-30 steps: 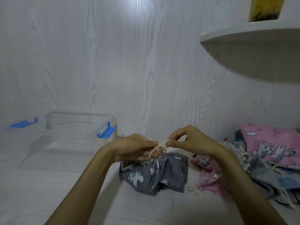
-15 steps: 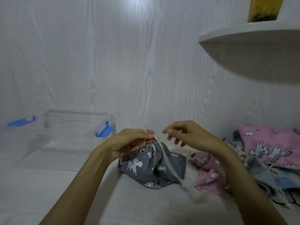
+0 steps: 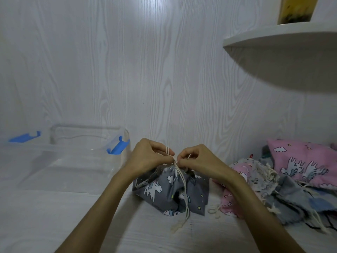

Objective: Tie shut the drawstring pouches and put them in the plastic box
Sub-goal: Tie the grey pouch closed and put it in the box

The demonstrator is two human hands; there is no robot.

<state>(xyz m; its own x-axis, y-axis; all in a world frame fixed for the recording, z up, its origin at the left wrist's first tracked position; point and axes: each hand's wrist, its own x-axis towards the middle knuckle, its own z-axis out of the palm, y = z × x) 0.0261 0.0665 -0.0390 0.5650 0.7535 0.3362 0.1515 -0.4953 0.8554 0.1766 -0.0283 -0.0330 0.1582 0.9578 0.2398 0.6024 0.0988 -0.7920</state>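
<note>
Left hand (image 3: 148, 157) and right hand (image 3: 197, 161) both pinching cream drawstring (image 3: 183, 187) above gathered neck of grey pouch (image 3: 169, 192), mid-bench. Cord tails hang down front. Clear plastic box (image 3: 73, 156) open, bench's left back. Untied pouches (image 3: 284, 183) heaped right.

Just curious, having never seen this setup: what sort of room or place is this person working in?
Probably a home corner or small craft spot, not a factory: a white wood-grain table, a curved wall shelf, and a pile of unicorn-print pouches beside a clear plastic box.
</note>
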